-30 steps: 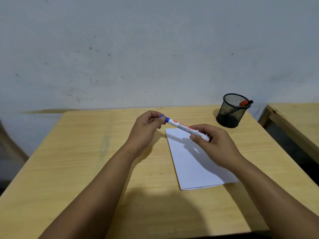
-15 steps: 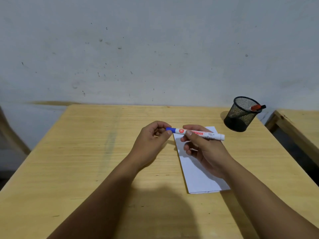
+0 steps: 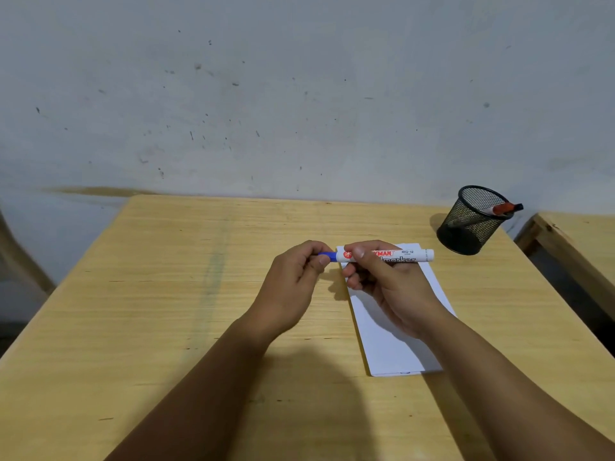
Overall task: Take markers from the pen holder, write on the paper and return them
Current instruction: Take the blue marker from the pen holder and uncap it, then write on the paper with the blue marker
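A white marker (image 3: 402, 255) with a blue cap lies level above the top of the white paper (image 3: 396, 347). My right hand (image 3: 387, 284) grips the marker's barrel. My left hand (image 3: 293, 287) pinches the blue cap (image 3: 327, 256) at the marker's left end. The cap sits on the marker. At the table's back right stands a black mesh pen holder (image 3: 472, 221). A red-capped marker (image 3: 504, 208) leans out over its rim.
The wooden table (image 3: 186, 294) stands against a grey wall. A second wooden table (image 3: 579, 241) stands to the right across a narrow gap. A curved chair part shows at the far left edge.
The marker has swung from a slant to level over the paper's top edge. Both hands kept their grip, and the camera view has shifted left.
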